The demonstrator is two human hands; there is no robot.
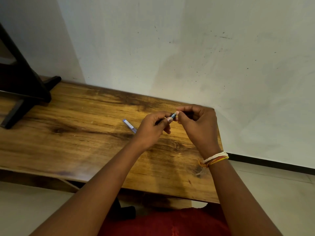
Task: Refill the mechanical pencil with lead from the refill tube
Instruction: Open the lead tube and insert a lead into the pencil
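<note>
My left hand (151, 128) grips a dark mechanical pencil (172, 116) above the wooden table (76, 133); only its blue upper end shows past my fingers. My right hand (197, 123) pinches the pale tip of that same end between thumb and forefinger. The rest of the pencil is hidden inside my left fist. A clear refill tube (129, 126) with a blue and white label lies flat on the table just left of my left hand, its near end hidden behind my knuckles.
A dark stand (22, 89) with angled legs occupies the table's far left. A stained white wall (187, 57) runs directly behind the table. The table's right edge lies just beyond my right wrist, with tiled floor (272, 193) beyond.
</note>
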